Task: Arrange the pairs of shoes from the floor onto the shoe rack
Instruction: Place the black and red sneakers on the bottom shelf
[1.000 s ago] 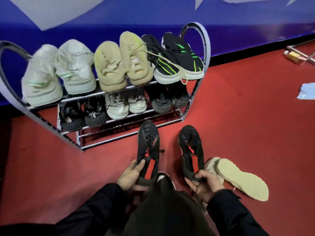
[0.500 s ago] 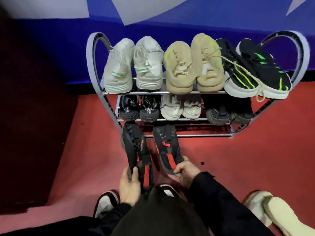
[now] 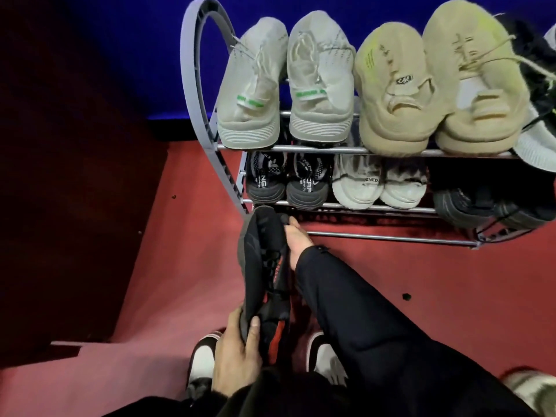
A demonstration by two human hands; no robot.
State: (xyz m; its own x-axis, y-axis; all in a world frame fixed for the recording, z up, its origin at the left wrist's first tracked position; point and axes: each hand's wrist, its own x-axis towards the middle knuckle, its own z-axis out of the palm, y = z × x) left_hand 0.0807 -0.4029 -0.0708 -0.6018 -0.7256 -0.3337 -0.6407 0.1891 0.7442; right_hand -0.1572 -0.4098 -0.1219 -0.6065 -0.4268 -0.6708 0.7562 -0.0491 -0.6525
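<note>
Two black shoes with red accents [image 3: 261,266] are pressed side by side, toes pointing at the left end of the shoe rack's [image 3: 192,85] lowest shelf. My left hand [image 3: 237,356] grips the heel end. My right hand [image 3: 296,237] is closed on the toe end, just in front of the bottom bar [image 3: 391,236]; the right-hand shoe is mostly hidden by my sleeve. On the top shelf sit a pale grey pair [image 3: 288,85] and a beige pair [image 3: 436,85]. The middle shelf holds a black-and-white pair [image 3: 285,182], a white pair [image 3: 379,185] and a dark pair [image 3: 487,206].
A pale shoe [image 3: 532,389] lies on the red floor at the bottom right corner. My own black-and-white sneakers [image 3: 201,359] are under me. A dark raised area [image 3: 60,206] borders the floor on the left. A blue wall [image 3: 120,55] stands behind the rack.
I have moved closer and left along the rack. Both black shoes went forward to the bottom shelf's left end and came together, and my right hand slid from the heel to the toe.
</note>
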